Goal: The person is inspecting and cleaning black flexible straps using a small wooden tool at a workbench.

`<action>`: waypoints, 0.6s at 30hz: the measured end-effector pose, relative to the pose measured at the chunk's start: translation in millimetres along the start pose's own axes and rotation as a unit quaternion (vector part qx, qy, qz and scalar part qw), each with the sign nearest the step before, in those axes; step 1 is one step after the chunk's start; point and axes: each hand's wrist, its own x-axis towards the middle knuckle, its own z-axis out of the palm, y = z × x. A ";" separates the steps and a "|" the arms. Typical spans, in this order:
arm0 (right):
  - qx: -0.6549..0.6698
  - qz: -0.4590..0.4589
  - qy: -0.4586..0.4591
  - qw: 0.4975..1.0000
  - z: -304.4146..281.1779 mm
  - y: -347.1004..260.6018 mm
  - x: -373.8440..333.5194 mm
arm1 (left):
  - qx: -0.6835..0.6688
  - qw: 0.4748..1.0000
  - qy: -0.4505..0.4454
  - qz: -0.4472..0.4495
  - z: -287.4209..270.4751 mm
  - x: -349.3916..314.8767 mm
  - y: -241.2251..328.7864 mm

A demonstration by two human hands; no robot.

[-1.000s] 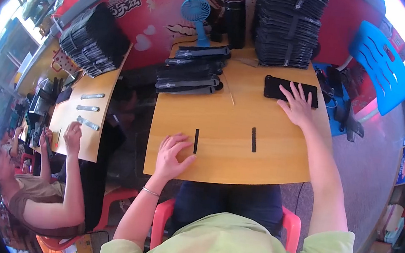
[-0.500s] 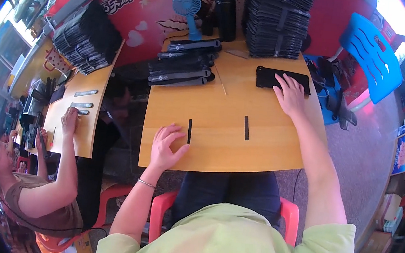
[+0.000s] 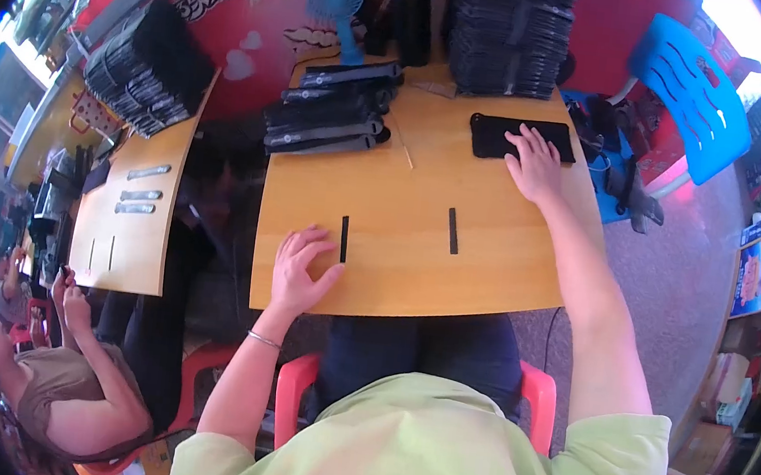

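Observation:
My right hand [image 3: 536, 168] lies with its fingers stretched out on a flat black fabric piece [image 3: 493, 138] at the far right of the wooden table [image 3: 394, 285]. Its fingertips rest on the piece without closing around it. Near the table's front left, my left hand [image 3: 299, 273] is open, with thumb and fingers apart and nothing held. Just beside its fingertips is a thin black strip [image 3: 344, 239]. A second black strip [image 3: 453, 231] lies farther right, roughly parallel to the first.
Folded black and grey fabric pieces [image 3: 329, 112] are heaped at the back left, near a blue fan [image 3: 336, 1] and a black cylinder [image 3: 410, 18]. A tall black stack [image 3: 508, 42] stands behind. At left, a person [image 3: 78, 382] sits by another table [image 3: 133, 253]. A blue chair [image 3: 692, 99] stands right.
The view has shifted slightly; both my hands keep about the same places on the table. At the left table, the other person's hand has drawn back from the grey strips toward their body.

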 end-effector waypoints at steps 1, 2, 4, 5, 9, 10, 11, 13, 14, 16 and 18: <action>-0.006 0.000 0.002 1.000 -1.3 -3.0 2.5 | 0.001 1.000 0.002 0.004 -1.9 -0.4 -0.8; -0.012 -0.002 0.004 1.000 -1.3 -4.5 6.4 | 0.003 1.000 0.004 0.008 -4.2 0.9 -2.0; -0.020 0.009 -0.017 1.000 -2.3 0.7 4.3 | 0.002 1.000 -0.001 0.010 -4.0 4.1 -3.1; -0.022 0.011 -0.029 0.999 -4.6 0.3 3.8 | -0.006 1.000 -0.012 0.027 -5.2 5.3 -3.3; -0.022 0.002 -0.041 0.999 -8.9 -1.3 2.6 | -0.019 1.000 -0.003 0.018 -7.1 3.7 -2.8; -0.019 -0.001 -0.040 0.999 -7.9 -4.4 3.9 | -0.016 1.000 0.002 0.012 -8.2 1.5 -4.8; -0.017 -0.009 -0.040 0.999 -6.5 -5.6 4.5 | -0.009 1.000 0.002 0.014 -8.8 -0.9 -7.1; -0.033 -0.006 -0.053 0.998 -5.3 -5.2 4.7 | 0.000 1.000 0.008 0.012 -9.0 -3.0 -7.2; -0.031 -0.015 -0.051 0.998 -4.7 -4.4 4.2 | -0.005 1.000 0.001 0.010 -8.7 -2.5 -5.4; -0.013 -0.003 -0.042 0.999 -5.8 -2.6 1.9 | -0.008 1.000 0.002 0.005 -10.1 -2.4 -4.9; -0.026 -0.014 -0.041 0.999 -7.7 -7.1 2.6 | -0.001 1.000 -0.009 0.009 -10.2 -4.6 -5.5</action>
